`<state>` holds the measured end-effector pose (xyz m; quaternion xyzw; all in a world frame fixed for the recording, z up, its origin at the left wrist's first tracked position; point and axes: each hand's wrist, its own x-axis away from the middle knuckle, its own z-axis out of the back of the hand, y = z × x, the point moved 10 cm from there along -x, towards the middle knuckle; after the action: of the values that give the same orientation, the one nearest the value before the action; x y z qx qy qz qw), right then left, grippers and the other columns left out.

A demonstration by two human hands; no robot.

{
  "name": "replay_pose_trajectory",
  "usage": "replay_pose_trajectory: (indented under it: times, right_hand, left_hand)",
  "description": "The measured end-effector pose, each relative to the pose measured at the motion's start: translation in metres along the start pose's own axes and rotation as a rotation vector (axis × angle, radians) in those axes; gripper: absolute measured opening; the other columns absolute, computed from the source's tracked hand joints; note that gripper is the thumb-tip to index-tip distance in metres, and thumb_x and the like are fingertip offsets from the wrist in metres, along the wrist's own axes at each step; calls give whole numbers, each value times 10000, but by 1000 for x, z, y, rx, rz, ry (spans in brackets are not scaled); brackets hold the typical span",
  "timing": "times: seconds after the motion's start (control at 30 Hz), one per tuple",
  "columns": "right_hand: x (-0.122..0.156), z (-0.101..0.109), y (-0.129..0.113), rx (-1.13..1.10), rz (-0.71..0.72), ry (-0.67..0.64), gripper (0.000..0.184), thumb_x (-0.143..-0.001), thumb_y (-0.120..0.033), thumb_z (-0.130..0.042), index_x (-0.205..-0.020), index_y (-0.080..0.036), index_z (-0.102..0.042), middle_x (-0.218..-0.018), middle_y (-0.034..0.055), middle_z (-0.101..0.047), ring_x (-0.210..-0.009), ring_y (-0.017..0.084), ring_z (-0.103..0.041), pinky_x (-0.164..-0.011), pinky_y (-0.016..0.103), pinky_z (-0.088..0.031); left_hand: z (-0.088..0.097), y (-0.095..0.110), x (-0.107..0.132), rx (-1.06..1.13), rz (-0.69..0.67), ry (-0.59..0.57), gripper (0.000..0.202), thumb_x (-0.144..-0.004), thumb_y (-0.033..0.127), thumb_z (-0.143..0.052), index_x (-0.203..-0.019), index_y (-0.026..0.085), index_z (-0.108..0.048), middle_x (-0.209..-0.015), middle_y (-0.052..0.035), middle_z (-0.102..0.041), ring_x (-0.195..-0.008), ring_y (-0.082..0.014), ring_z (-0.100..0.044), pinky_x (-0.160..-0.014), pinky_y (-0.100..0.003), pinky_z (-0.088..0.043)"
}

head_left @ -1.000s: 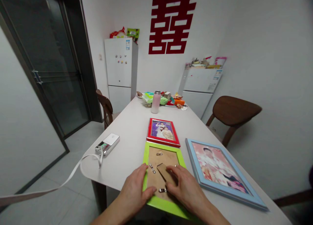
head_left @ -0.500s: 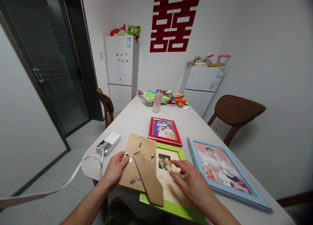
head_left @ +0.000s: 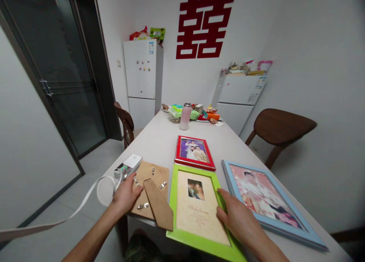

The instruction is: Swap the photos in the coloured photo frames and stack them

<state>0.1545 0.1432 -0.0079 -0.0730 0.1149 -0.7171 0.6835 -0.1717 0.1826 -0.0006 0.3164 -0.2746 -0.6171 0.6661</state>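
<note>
The frame [head_left: 199,242] lies lower centre, long axis running up the picture, left of our nearer right hand [head_left: 238,220], which touches it, grip unconfirmed; our left hand [head_left: 125,195] grasps the board [head_left: 156,174].

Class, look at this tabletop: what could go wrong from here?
The green frame seems to jut past the table's near edge, so it might tip off. With the backboard off, the printed insert may slip out if the frame tilts. The cord by the left hand runs off the table; a snag might shift the device.
</note>
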Motion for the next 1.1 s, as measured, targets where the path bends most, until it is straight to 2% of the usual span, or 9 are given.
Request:
replay_pose_trajectory:
  times: [0.17,0.27,0.33,0.5,0.6,0.73,0.87,0.97,1.1]
  right_hand:
    - [-1,14,7,-150,-76,70,545,-643,-206,-409,-1164,-48,-386,-932,156,-588,-840,243,-555,-744,331,-391]
    - [4,18,18,-491,-199,69,629,-630,-235,-404,-1232,-83,-302,-779,83,-617,-684,205,-580,-644,307,-424]
    - [9,10,19,-812,-298,-22,672,-640,-255,-392,-1277,-126,-220,-664,27,-615,-545,176,-570,-551,286,-432]
    - [24,14,-8,-1397,-362,-158,732,-640,-250,-453,-1296,-274,-131,-691,-27,-633,-500,143,-572,-526,273,-443]
    - [28,26,-21,-1471,-319,-166,776,-621,-233,-543,-1284,-311,-148,-634,-51,-613,-476,133,-557,-510,265,-437]
    - [21,32,-19,-1357,-247,-120,776,-634,-309,-574,-1292,-240,-168,-564,-55,-573,-457,119,-527,-489,242,-412]
    - [8,27,5,-951,-206,-34,735,-654,-352,-519,-1285,-124,-217,-535,-37,-559,-465,134,-515,-457,234,-372]
    - [0,26,18,-530,-166,39,648,-650,-326,-461,-1226,-54,-344,-614,17,-592,-551,171,-550,-542,276,-400]
    - [-3,20,18,-150,-67,57,557,-687,-284,-392,-1170,-8,-422,-782,126,-642,-710,230,-589,-655,314,-410]
  left_hand:
    - [-3,25,9,-214,-154,42,372,-683,179,-517,-1048,120,-482,-1121,-126,-502,-1096,-304,-377,-925,-429,-255]
    - [-15,50,22,-256,-265,47,366,-720,157,-462,-1084,113,-460,-1175,-124,-456,-1133,-256,-341,-968,-378,-232]
    - [-31,74,36,-250,-360,25,378,-739,142,-430,-1116,124,-436,-1206,-101,-435,-1145,-210,-335,-990,-329,-225]
    - [-98,147,91,-78,-672,-231,614,-677,313,-579,-1206,123,-330,-1285,-127,-349,-1173,-263,-303,-973,-422,-275]
    - [-116,179,114,-28,-798,-277,722,-611,359,-641,-1205,94,-328,-1292,-160,-324,-1158,-301,-313,-954,-444,-293]
    - [-101,203,126,37,-952,-229,529,-661,147,-516,-1168,113,-366,-1087,-118,-518,-959,-242,-485,-829,-357,-420]
    - [-44,185,107,159,-811,29,477,-697,94,-416,-1165,161,-352,-909,-74,-555,-781,-185,-533,-690,-300,-459]
    - [-9,139,82,229,-510,140,427,-700,129,-424,-1125,163,-399,-825,-33,-540,-652,-140,-528,-608,-254,-448]
    - [4,74,62,315,-243,135,416,-673,170,-441,-1089,149,-432,-748,8,-512,-622,-131,-514,-567,-228,-424]
